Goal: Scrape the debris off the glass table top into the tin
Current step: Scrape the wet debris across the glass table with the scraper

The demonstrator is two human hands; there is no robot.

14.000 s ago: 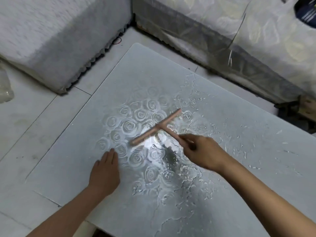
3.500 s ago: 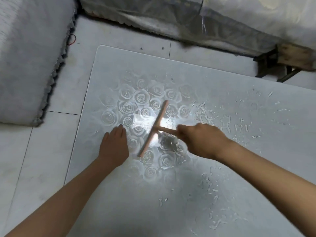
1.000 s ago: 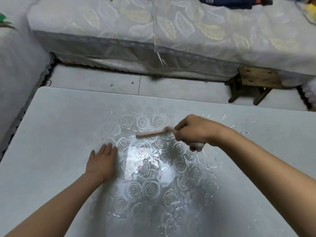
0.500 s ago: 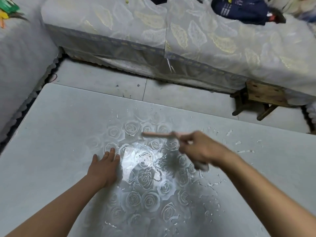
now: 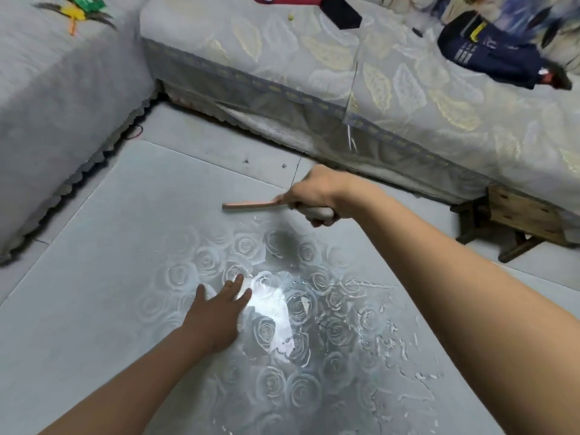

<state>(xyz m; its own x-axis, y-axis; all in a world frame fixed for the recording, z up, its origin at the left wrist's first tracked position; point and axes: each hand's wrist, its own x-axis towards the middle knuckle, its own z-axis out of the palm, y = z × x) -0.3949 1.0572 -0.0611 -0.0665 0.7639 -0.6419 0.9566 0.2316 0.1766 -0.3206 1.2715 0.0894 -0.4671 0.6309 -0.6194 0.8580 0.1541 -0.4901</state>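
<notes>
My right hand (image 5: 314, 196) is clenched round the pale handle of the scraper (image 5: 251, 205), whose pink blade sticks out to the left, just beyond the far edge of the rose pattern (image 5: 276, 309) in the glass table top (image 5: 94, 277). The blade's shadow falls apart from it, on the far roses, so I judge it is lifted off the glass and between strokes. My left hand (image 5: 216, 312) lies flat on the left part of the rose pattern, fingers straight and a little spread, holding nothing and bracing me.

The debris (image 5: 386, 343), pale curls and flakes, lies across the right side of the rose pattern and on towards its near right. The far and left parts look mostly scraped. I cannot see the tin anywhere, so I cannot say which way the heap must finally go.

To do this stroke well, I would:
- set the blade down beyond the flakes on the right of the rose pattern, with its whole edge on the glass
- tilt the handle low and pull in one long pass
- overlap each pass so no strip is missed
- keep the pressure even over the raised roses, where flakes may catch
- keep the flat hand clear of the blade's path

A wooden stool (image 5: 527, 215) stands well beyond the rose pattern, to the right.
</notes>
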